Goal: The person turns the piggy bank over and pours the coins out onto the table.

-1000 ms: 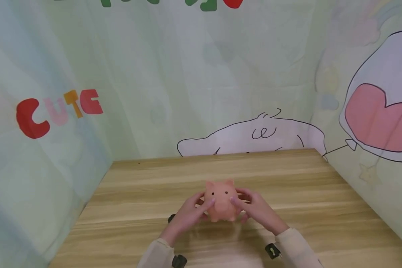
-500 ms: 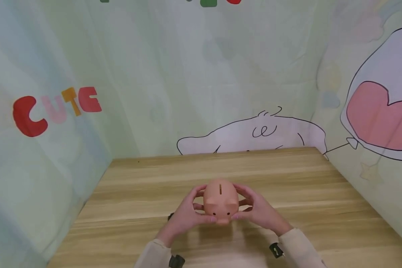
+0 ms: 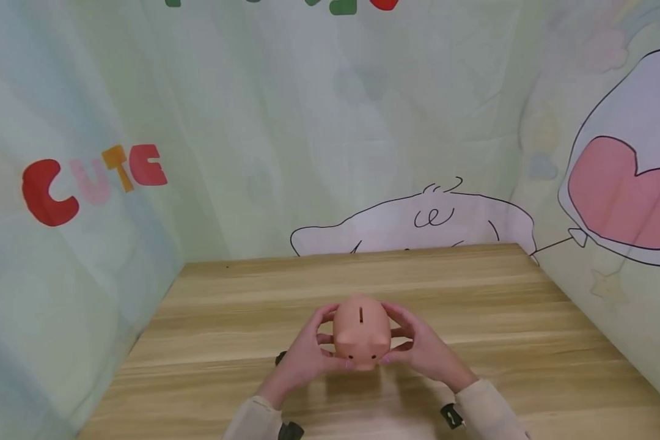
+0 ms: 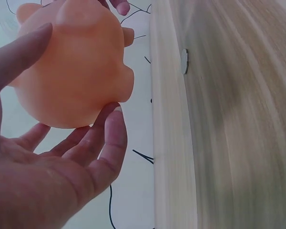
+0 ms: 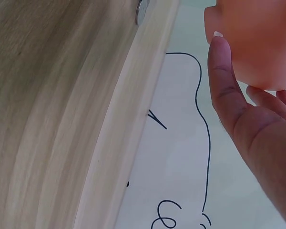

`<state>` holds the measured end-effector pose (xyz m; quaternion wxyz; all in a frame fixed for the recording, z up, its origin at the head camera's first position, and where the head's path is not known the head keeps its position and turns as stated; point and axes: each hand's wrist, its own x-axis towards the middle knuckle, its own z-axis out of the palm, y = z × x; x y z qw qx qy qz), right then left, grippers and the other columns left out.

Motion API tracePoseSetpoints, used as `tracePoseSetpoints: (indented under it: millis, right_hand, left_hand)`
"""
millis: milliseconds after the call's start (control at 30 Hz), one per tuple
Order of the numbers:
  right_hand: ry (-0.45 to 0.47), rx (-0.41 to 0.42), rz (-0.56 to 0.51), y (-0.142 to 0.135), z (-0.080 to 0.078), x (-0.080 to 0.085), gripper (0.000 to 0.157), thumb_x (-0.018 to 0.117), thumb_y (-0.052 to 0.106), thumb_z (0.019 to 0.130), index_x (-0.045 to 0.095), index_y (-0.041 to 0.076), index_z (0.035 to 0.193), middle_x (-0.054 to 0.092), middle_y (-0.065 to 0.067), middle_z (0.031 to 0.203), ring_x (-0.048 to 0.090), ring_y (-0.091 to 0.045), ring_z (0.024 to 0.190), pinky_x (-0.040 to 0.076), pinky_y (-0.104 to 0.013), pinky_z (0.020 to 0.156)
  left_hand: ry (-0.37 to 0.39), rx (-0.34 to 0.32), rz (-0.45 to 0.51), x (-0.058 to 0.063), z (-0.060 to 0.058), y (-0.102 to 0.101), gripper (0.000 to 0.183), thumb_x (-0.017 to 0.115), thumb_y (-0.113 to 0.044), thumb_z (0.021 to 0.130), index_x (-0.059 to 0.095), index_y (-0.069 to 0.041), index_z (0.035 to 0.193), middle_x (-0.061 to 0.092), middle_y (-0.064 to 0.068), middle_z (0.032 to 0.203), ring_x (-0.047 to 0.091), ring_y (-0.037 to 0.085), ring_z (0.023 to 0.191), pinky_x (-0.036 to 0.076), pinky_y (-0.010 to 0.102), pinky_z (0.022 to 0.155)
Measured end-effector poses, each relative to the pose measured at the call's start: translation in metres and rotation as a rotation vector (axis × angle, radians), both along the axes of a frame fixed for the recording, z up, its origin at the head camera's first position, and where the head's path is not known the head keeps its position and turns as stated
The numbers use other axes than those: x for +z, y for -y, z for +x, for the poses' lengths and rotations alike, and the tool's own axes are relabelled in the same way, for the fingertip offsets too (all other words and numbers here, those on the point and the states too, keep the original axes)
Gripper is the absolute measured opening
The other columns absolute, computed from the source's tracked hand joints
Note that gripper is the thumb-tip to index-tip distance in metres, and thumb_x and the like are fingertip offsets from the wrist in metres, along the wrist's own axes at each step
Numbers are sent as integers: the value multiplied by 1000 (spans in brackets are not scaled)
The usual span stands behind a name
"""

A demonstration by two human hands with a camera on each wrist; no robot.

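A pink piggy bank (image 3: 361, 333) hangs a little above the table, snout tipped toward me and its coin slot (image 3: 361, 315) facing up. My left hand (image 3: 310, 351) grips its left side, thumb by the snout and fingers curled underneath in the left wrist view. From the other side my right hand (image 3: 426, 349) holds it the same way. Both wrist views show its stubby feet apart from the wood. A silver coin (image 4: 185, 61) lies on the table beyond; the head view does not show it, but the right wrist view catches part of the coin (image 5: 141, 12).
The wood-grain table (image 3: 242, 305) ends at a back edge against a printed cloth backdrop (image 3: 264, 134). More cloth hangs along the left and right sides. Dark wrist devices (image 3: 452, 415) sit near both sleeves.
The piggy bank has tipped forward in both hands, so its face turned downward and the slot came into view. Over the last half second it has tilted back slightly.
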<state>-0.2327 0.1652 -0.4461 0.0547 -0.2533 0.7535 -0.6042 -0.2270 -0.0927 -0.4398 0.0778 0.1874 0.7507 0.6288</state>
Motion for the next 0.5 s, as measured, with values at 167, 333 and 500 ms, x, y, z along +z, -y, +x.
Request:
tracePoseSetpoints:
  millis: [167,333,500]
  right_hand:
    - [11,-13,11,2,1,-1,91,86,5,76,34,2,151,32,-22,155,56,-41,115,57,-37,81]
    - [-1,-15,-4,4,3,-2,92,86,4,76,34,4,152,33,-19,156,55,-40,116,56,-37,82]
    - [-319,-52,98,7,7,-3,95,84,-5,74,34,12,154,40,-10,153,54,-31,123,56,-35,85]
  left_hand:
    - [4,0,-18,-1,1,2,97,91,-7,70,36,-15,149,39,14,147,60,26,102,54,42,82]
    - [-11,12,-28,-4,1,2,102,92,-8,69,33,-19,152,38,12,148,59,28,107,54,41,83]
    - [-215,48,-110,-8,3,-4,117,89,-3,71,15,-26,158,28,8,152,52,30,122,53,39,88]
